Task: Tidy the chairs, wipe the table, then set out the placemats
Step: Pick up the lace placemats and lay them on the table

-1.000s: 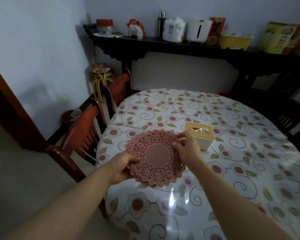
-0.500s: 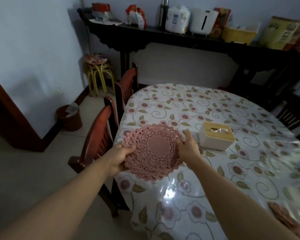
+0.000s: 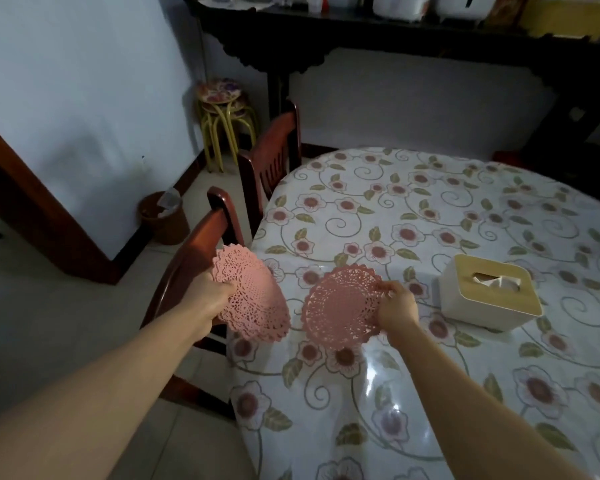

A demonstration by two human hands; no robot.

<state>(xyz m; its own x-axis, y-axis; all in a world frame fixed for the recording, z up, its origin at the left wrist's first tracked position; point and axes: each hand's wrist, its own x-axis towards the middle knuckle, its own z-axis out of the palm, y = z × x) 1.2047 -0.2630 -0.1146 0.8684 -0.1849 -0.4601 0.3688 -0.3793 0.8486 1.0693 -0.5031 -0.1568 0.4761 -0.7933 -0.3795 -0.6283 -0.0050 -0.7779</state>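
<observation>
My left hand (image 3: 208,294) grips a stack of pink lace placemats (image 3: 253,299), tilted, over the table's left edge beside the near chair (image 3: 201,237). My right hand (image 3: 395,306) pinches the right rim of a single pink lace placemat (image 3: 340,306), held just above the floral tablecloth of the round table (image 3: 430,209). The two lots of placemats are apart, with a small gap between them. A second wooden chair (image 3: 271,150) stands tucked against the table further back.
A white tissue box with a wooden lid (image 3: 489,292) sits on the table right of my right hand. A brown waste bin (image 3: 163,216) and stacked yellow-legged stools (image 3: 222,109) stand by the left wall. A dark sideboard (image 3: 395,39) with appliances runs along the back wall.
Both hands held one stack together; now my right hand has drawn one placemat off to the right while the left keeps the rest. The view has shifted left and down.
</observation>
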